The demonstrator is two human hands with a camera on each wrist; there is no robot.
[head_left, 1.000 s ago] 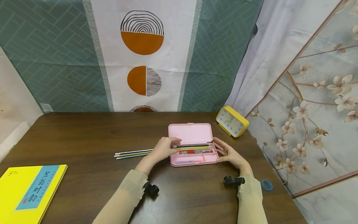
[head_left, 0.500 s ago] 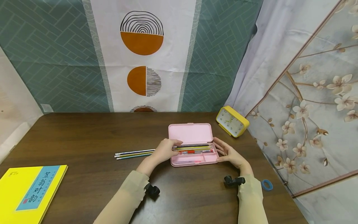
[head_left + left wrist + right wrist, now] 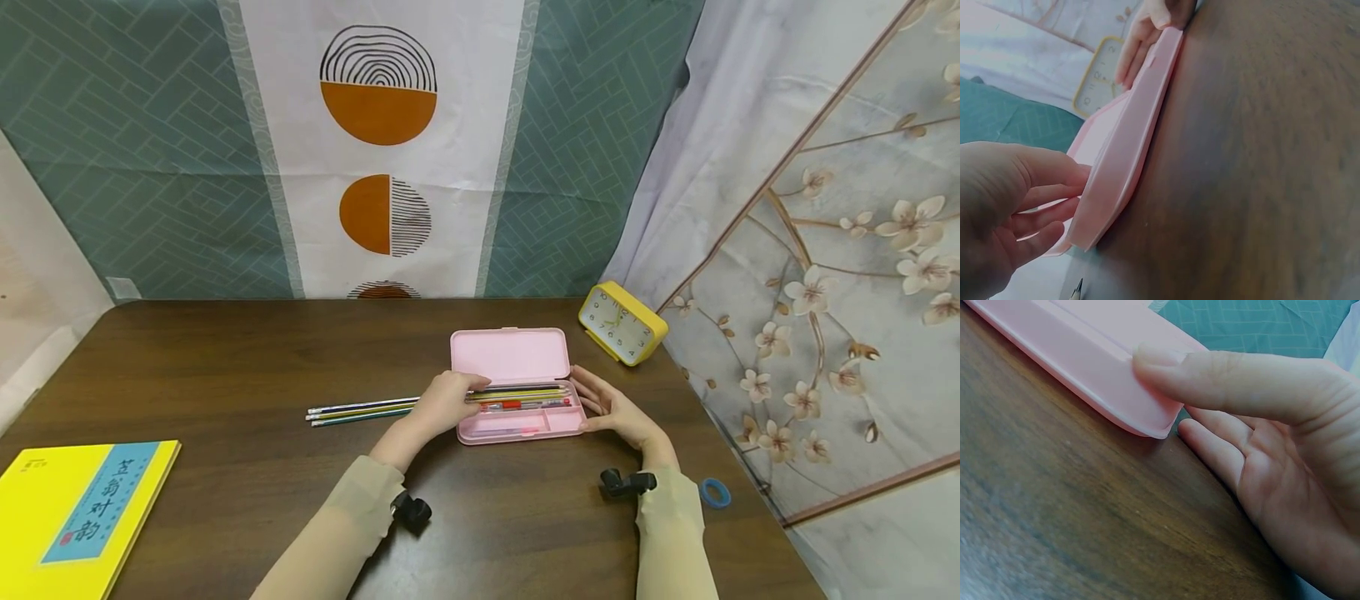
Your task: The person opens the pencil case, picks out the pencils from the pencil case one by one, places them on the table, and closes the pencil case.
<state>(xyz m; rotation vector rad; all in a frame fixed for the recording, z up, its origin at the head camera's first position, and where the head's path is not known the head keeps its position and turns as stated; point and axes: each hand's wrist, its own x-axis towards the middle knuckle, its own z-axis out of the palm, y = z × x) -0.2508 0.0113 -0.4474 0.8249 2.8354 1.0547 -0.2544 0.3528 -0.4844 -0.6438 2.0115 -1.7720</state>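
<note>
A pink pencil case (image 3: 510, 354) lies on the table with its lid folded back. Inside are several pencils (image 3: 532, 393), a red pen (image 3: 517, 405) and a slim pale stick in the front compartment. My left hand (image 3: 444, 402) reaches over the case's left end, fingers loosely bent at the pencils' left ends; the wall hides some fingertips in the left wrist view. My right hand (image 3: 618, 417) holds the case's right end, its thumb (image 3: 1166, 369) against the front corner and the other fingers along the end. More pencils (image 3: 352, 412) lie on the table left of my left hand.
A yellow alarm clock (image 3: 622, 323) stands behind my right hand. A blue ring (image 3: 715, 492), like a roll of tape, lies beside the right sleeve. At the left front is a yellow book (image 3: 82, 508). Curtains back the table, and a flowered panel stands on the right.
My left hand has shifted slightly right, farther over the pencils' left ends in the case. The right hand and the case have stayed in place.
</note>
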